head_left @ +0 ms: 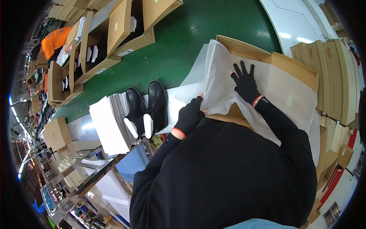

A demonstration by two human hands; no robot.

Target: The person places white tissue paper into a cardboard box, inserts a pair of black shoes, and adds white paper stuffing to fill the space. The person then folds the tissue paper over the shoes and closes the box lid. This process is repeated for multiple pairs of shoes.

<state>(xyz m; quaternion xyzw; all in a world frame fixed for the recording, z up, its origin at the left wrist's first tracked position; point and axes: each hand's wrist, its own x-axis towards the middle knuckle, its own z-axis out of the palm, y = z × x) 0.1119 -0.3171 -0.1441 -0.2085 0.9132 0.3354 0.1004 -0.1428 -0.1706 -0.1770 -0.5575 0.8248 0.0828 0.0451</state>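
Note:
An open brown cardboard box (295,68) lies in front of me, lined with thin white tissue paper (215,70) that spills over its left and right sides. My right hand (245,82), in a black glove with some bare fingertips, rests on the paper inside the box with its fingers spread. At the box's near left corner, my left hand (189,115), gloved the same way, pinches the paper's edge between thumb and fingers. Left of that hand stands a pair of black ankle boots (155,103) with white stuffing showing at their openings. The bottom of the box is mostly hidden under the paper.
A stack of white paper sheets (108,124) sits left of the boots. Along the green conveyor belt (183,45), several open boxes (95,57) hold dark footwear. Closed boxes (334,80) stand upright at the right. A person in orange (55,42) bends over at the far left.

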